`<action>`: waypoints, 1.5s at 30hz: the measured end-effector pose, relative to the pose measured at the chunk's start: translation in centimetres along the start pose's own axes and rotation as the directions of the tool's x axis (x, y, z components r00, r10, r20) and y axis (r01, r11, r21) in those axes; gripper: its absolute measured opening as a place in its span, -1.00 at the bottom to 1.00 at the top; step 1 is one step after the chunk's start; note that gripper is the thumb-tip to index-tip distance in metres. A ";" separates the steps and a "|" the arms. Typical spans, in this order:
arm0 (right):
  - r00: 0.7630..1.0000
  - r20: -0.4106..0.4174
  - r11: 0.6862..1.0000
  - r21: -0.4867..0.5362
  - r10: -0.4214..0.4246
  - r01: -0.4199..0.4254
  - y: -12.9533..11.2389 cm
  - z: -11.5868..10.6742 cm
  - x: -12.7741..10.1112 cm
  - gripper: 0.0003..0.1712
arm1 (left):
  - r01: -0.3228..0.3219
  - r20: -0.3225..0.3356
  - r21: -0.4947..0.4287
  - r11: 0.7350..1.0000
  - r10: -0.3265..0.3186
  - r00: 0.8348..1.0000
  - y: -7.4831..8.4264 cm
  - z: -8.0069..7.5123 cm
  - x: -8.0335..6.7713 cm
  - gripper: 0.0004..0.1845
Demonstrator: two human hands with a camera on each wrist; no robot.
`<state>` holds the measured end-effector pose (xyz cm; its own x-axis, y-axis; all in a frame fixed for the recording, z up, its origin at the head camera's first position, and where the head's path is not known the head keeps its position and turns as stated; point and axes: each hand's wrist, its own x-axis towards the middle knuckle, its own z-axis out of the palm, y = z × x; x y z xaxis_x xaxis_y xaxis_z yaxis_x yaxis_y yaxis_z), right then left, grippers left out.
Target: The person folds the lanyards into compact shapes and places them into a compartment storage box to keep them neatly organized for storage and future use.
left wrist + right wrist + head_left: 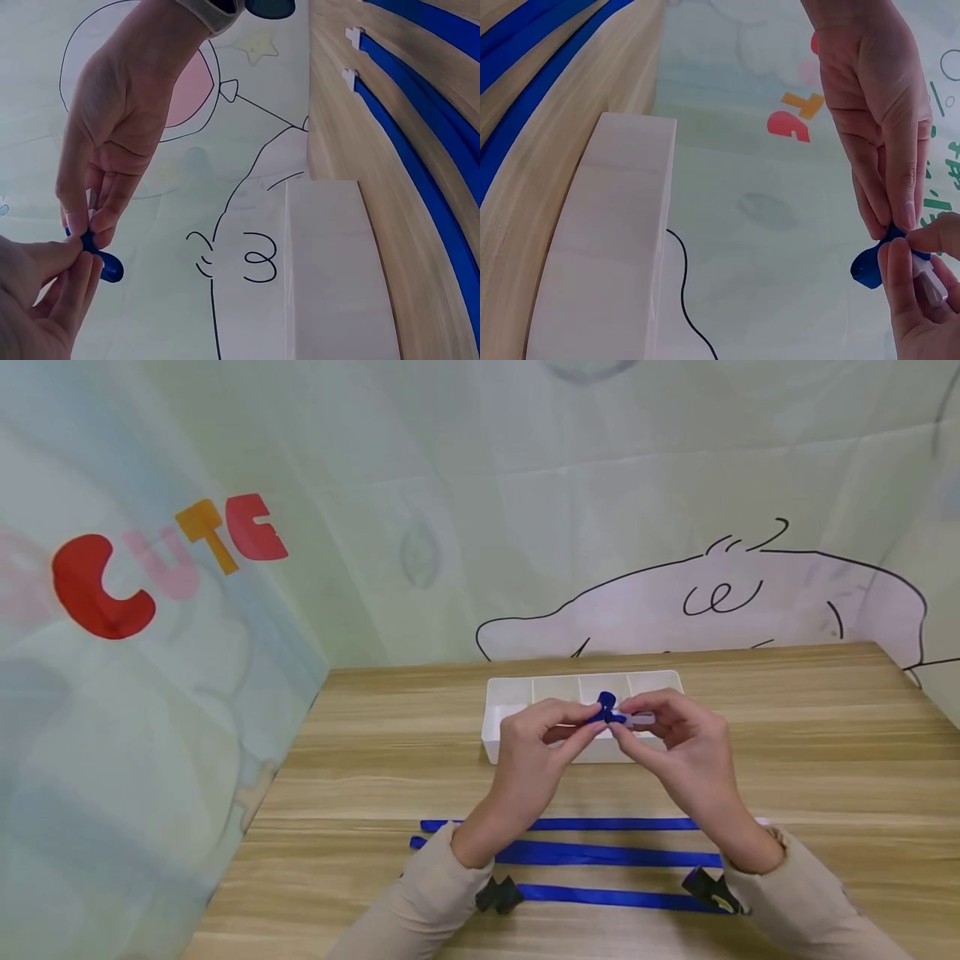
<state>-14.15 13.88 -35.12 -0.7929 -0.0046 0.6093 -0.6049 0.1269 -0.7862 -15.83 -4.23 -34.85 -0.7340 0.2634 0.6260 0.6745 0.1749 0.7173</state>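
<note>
A small looped piece of blue ribbon (607, 707) is held in the air above a white divided tray (497, 739). My left hand (588, 727) pinches it from the left, and my right hand (622, 729) pinches it from the right. The fingertips of both hands meet at the ribbon. A small whitish piece (642, 720) shows between the right hand's fingers. In the left wrist view the ribbon loop (106, 265) sticks out below the pinching fingers. The right wrist view shows the loop (870, 264) and the whitish piece (928, 283).
Three long blue ribbon strips (600, 853) lie side by side across the wooden table (825, 760), under my forearms. The tray stands behind them with several compartments. A printed cloth backdrop (150, 610) closes off the left side and the back.
</note>
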 end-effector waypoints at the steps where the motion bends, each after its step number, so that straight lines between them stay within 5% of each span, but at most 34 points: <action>1: 1.000 -0.004 1.000 0.000 -0.005 0.005 0.0 0.0 0.0 -0.60 | -0.004 -0.002 -0.003 1.000 0.004 1.000 0.0 0.0 0.0 -0.77; 7: 0.999 -0.025 0.999 0.000 -0.038 0.038 0.0 0.2 0.1 -0.58 | 0.011 -0.011 -0.019 1.000 -0.011 1.000 0.2 0.1 -0.1 -0.75; 20: 0.992 -0.038 0.991 -0.062 -0.122 0.119 0.1 0.4 0.0 -0.49 | 0.196 0.076 -0.177 0.964 -0.185 0.980 0.9 0.1 -0.4 -0.71; 29: 0.988 -0.033 0.988 -0.014 -0.151 0.151 0.2 0.1 0.0 -0.44 | 0.209 0.065 -0.206 0.956 -0.200 0.978 0.9 -0.1 -0.1 -0.74; 45: 0.997 -0.022 0.989 0.124 -0.075 0.077 -0.1 -0.4 -0.1 -0.45 | 0.244 0.035 -0.239 0.940 -0.243 0.969 1.0 -0.2 0.2 -0.83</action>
<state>-13.95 14.24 -35.03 -0.7436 0.0078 0.6685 -0.6685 0.0024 -0.7437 -15.32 -4.15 -33.95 -0.8728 0.2459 0.4217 0.4356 0.0025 0.9001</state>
